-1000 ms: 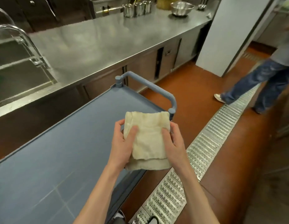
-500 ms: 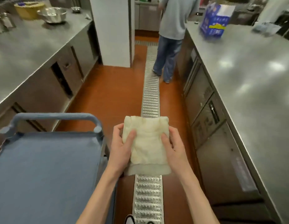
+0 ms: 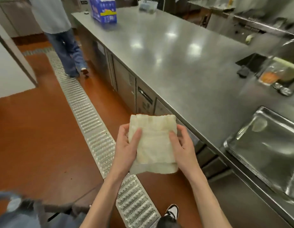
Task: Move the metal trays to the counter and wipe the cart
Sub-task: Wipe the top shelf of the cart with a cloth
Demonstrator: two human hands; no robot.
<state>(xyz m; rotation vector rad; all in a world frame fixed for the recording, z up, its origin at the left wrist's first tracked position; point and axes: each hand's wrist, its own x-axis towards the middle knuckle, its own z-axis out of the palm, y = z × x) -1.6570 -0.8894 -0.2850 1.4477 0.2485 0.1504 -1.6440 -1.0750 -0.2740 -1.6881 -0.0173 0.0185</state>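
Observation:
A folded cream cloth (image 3: 153, 143) hangs in front of me over the floor, held from both sides. My left hand (image 3: 126, 145) grips its left edge with the thumb on top, and my right hand (image 3: 182, 145) grips its right edge the same way. A stack of shiny metal trays (image 3: 264, 152) lies on the steel counter (image 3: 167, 55) at the right edge. Only a blurred corner of the blue cart (image 3: 13, 209) shows at the bottom left.
A person in jeans (image 3: 67, 51) stands in the aisle ahead, beside the counter's far end. A blue box (image 3: 104, 10) sits on the counter's far corner. A metal drain grate (image 3: 92, 122) runs along the orange floor. A sink with a container (image 3: 274, 73) lies at the far right.
My view has swung right, from the cart to the right-hand counter and the trays. Both hands keep the same hold on the cloth. The other person has walked farther up the aisle.

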